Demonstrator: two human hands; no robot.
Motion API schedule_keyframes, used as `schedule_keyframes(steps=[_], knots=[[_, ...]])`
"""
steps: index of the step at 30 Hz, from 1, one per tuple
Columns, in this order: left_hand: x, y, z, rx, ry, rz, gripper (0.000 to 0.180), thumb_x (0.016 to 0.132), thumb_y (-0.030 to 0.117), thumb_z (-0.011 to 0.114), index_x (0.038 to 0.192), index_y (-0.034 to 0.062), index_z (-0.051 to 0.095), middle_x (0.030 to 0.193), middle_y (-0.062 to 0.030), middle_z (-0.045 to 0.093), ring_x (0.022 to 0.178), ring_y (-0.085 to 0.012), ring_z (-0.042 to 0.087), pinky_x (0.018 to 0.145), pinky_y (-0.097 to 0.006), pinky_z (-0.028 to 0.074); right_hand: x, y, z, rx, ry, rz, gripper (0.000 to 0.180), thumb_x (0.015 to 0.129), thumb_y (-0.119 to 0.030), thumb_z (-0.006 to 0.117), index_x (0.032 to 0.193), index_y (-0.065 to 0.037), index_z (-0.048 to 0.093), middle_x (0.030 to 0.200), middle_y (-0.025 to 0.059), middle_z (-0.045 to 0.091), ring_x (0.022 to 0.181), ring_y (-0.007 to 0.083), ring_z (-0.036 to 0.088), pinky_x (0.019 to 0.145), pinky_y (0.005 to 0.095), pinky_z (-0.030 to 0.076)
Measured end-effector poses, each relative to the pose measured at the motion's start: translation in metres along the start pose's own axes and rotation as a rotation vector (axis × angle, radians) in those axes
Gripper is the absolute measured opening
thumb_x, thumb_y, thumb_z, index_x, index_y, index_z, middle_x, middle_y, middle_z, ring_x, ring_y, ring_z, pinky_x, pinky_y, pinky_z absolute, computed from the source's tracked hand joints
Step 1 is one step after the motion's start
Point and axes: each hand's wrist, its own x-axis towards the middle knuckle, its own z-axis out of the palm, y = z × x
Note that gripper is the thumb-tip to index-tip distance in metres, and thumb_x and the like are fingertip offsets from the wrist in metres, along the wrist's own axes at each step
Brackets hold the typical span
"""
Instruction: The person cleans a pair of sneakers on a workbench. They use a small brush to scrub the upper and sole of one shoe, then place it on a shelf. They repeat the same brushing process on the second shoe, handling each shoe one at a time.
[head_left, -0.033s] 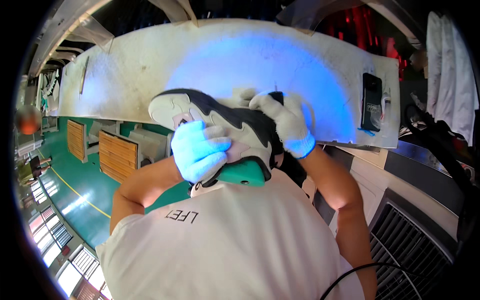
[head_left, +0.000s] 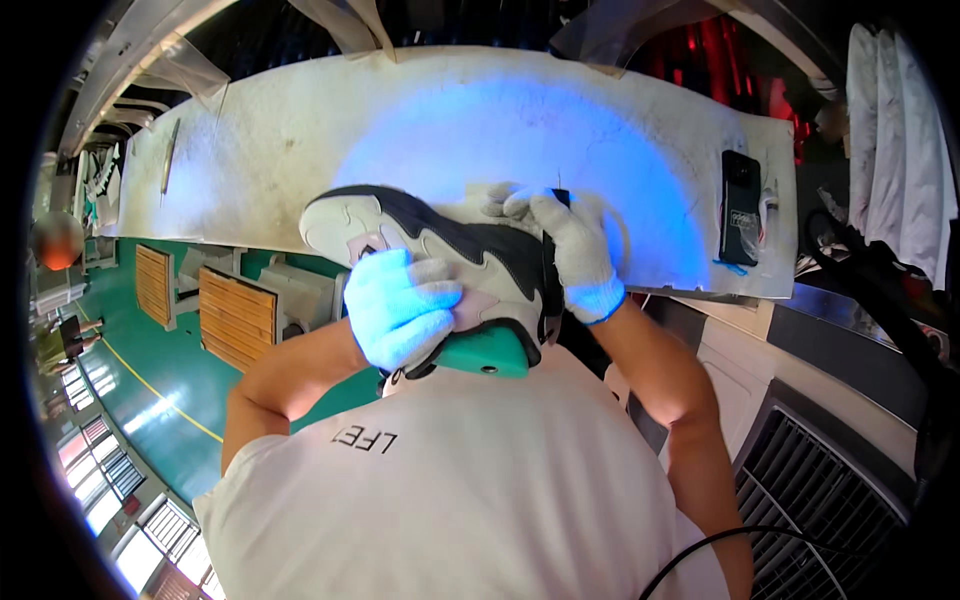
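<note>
A grey, white and black sneaker (head_left: 475, 255) is held on its side over the table's near edge, toe to the left. A green shoe last (head_left: 485, 352) fills its opening, which faces me. My left hand (head_left: 400, 308), in a white glove lit blue, wraps round the upper near the laces. My right hand (head_left: 580, 245), gloved too, is closed beside the heel and sole edge. Its fingers pinch a slim black tool (head_left: 560, 197) with a thin tip pointing away from me; the rest of the tool is hidden, so its kind cannot be told.
Blue light falls on the pale, stained worktable (head_left: 450, 120). At the right lies a black phone (head_left: 741, 205), with clear plastic beside it. A thin metal rod (head_left: 170, 155) rests at the far left. Slatted wooden boards (head_left: 237, 313) stand left of me above the green floor.
The shoe and both hands sit slightly lower in the picture. My right hand has shifted a little along the heel with the black tool; the left keeps its grip.
</note>
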Motion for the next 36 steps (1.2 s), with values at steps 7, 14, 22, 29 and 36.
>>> schedule_keyframes(steps=[7,14,22,29,36], knots=[[-0.019,-0.007,0.007,-0.038,0.030,0.045,0.031,0.055,0.015,0.082,0.071,0.0079,0.057,0.080,-0.0137,0.072,0.068,-0.0275,0.071,0.051,-0.033,0.038,0.005,-0.020,0.007,-0.540,-0.198,0.099,0.033,0.108,-0.021,0.072,0.119,0.008,0.079,0.108,0.0082,0.081,0.098,0.0133,0.072,0.092,0.0309,0.059],[-0.025,-0.005,0.025,0.053,0.324,0.091,0.026,0.081,0.015,0.088,0.088,0.0077,0.063,0.082,-0.0115,0.075,0.074,-0.0291,0.074,0.061,-0.036,0.051,0.034,-0.034,0.036,-0.482,-0.398,0.335,0.031,0.105,-0.021,0.072,0.117,0.007,0.078,0.095,0.0073,0.079,0.083,0.0124,0.069,0.076,0.0338,0.060],[-0.040,0.003,0.017,0.030,0.180,0.035,0.028,0.084,0.013,0.088,0.104,0.0074,0.070,0.104,-0.0119,0.081,0.082,-0.0312,0.077,0.071,-0.043,0.060,0.053,-0.050,0.087,-1.038,-0.428,0.424,0.037,0.107,-0.034,0.073,0.105,0.001,0.081,0.082,0.0021,0.071,0.071,0.0114,0.059,0.065,0.0348,0.052],[-0.035,0.012,-0.007,0.069,0.123,-0.008,0.032,0.084,0.019,0.086,0.110,0.0057,0.073,0.115,-0.0177,0.081,0.102,-0.0365,0.079,0.091,-0.052,0.061,0.073,-0.026,0.066,-0.828,-0.266,0.025,0.047,0.109,-0.038,0.071,0.127,0.005,0.076,0.107,0.0159,0.080,0.088,0.0215,0.073,0.080,0.0422,0.058],[-0.010,0.009,0.001,-0.074,0.268,-0.168,0.074,0.076,0.048,0.101,0.128,0.0054,0.070,0.125,-0.0171,0.076,0.108,-0.0391,0.076,0.097,-0.051,0.060,0.076,-0.074,-0.036,-1.646,0.333,-0.525,0.063,0.100,-0.036,0.082,0.149,0.000,0.064,0.144,0.0258,0.070,0.127,0.0460,0.070,0.110,0.0473,0.055]])
